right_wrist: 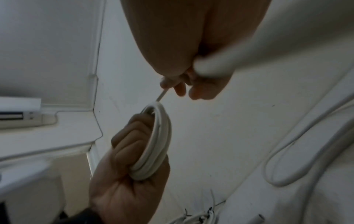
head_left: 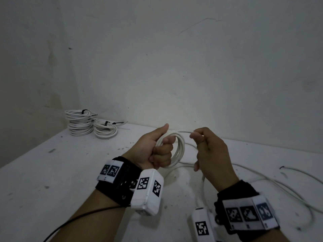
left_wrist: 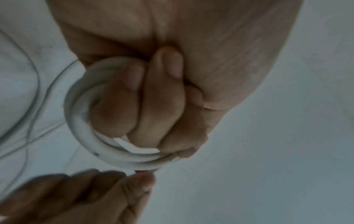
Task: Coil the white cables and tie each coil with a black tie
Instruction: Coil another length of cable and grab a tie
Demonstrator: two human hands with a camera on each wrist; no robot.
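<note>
My left hand [head_left: 160,149] grips a small coil of white cable [head_left: 180,149] held upright above the white table [head_left: 70,172], fingers curled through the loops. In the left wrist view the coil [left_wrist: 91,145] rings those fingers [left_wrist: 122,97]. My right hand [head_left: 206,145] pinches the cable strand [head_left: 186,132] that leads off the top of the coil. The right wrist view shows the strand [right_wrist: 161,96] running from my fingertips [right_wrist: 166,82] down to the coil [right_wrist: 159,145]. The loose rest of the cable [head_left: 272,184] trails over the table to the right.
Two stacks of coiled white cables [head_left: 81,123] [head_left: 105,131] bound with black ties stand at the table's far left corner against the wall. A loose black-tipped cable end [head_left: 282,167] lies at the right. A thin black wire [head_left: 78,217] runs from my left wrist.
</note>
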